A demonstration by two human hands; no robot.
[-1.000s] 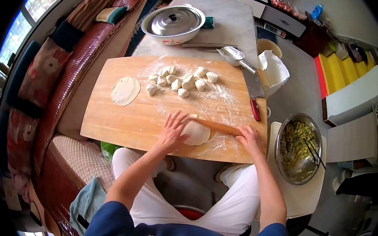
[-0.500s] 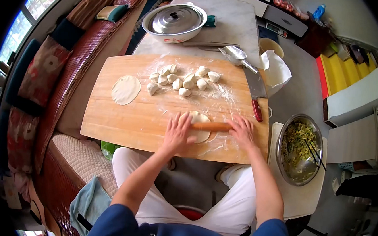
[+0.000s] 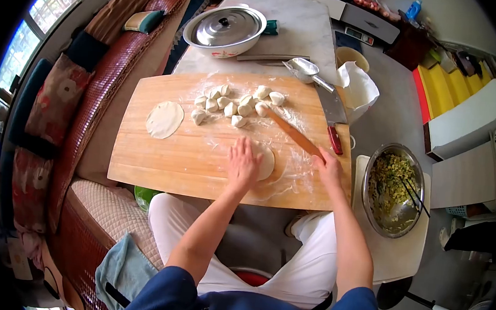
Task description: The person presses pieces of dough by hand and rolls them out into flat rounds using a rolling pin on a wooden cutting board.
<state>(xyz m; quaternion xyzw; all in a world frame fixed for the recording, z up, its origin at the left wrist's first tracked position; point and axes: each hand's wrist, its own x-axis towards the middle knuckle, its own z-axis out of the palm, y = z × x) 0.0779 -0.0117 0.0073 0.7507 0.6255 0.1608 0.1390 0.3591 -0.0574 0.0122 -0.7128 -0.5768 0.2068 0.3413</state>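
Observation:
My right hand (image 3: 329, 168) grips one end of a wooden rolling pin (image 3: 293, 133). The pin slants up and left, its far tip beside the floured dough pieces (image 3: 230, 108). My left hand (image 3: 243, 161) lies flat with fingers extended, over the left edge of a rolled dough wrapper (image 3: 267, 161); that edge is hidden beneath it. Another round dough wrapper (image 3: 165, 119) rests at the left of the wooden board (image 3: 142, 161). Flour is scattered around the dough pieces and to the right of the nearer wrapper.
A red-handled cleaver (image 3: 335, 140) and a metal scoop (image 3: 303, 70) lie along the board's right and back edges. Behind stands a lidded basin (image 3: 225, 31). A steel bowl of chopped filling (image 3: 394, 184) with chopsticks sits at the right, and a white bag (image 3: 358, 89) stands behind the cleaver.
The rolling pin has left the wrapper and swung up at an angle, now held by my right hand alone. My left hand has let go of it and moved right onto the wrapper.

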